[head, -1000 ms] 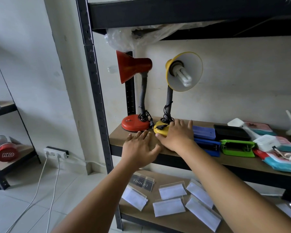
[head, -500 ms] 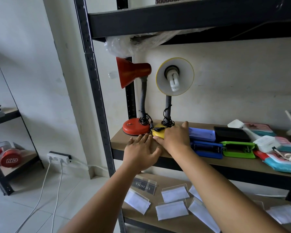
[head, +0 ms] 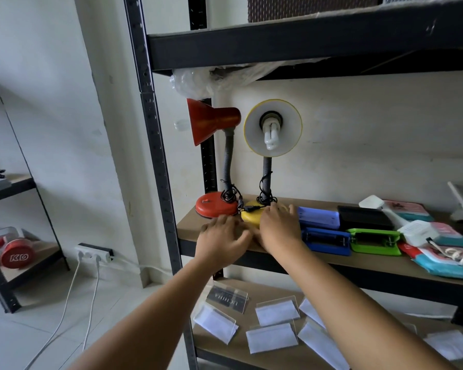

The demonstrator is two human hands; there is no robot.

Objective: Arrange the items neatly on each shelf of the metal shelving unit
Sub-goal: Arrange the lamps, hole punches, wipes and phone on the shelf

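A yellow desk lamp (head: pixel 272 128) stands on the middle shelf (head: pixel 187 227), its white-lined shade and bulb facing me. My right hand (head: pixel 278 228) lies over its yellow base (head: pixel 250 215) and grips it. My left hand (head: pixel 223 239) is flat on the shelf's front edge with fingers apart, at the base's left front side. A red desk lamp (head: pixel 215 207) stands directly to the left, its base almost touching the yellow one. Cords are wound round both necks.
Two blue hole punches (head: pixel 325 240), a green one (head: pixel 373 239), a black case (head: pixel 364 218) and several packets (head: pixel 444 252) fill the shelf to the right. Clear label holders (head: pixel 276 313) lie on the lower shelf. A power strip (head: pixel 94 252) sits on the floor at left.
The yellow lamp has turned: its shade faced right and now faces me. Its base has shifted slightly back on the shelf under my right hand. My left hand stayed beside it.
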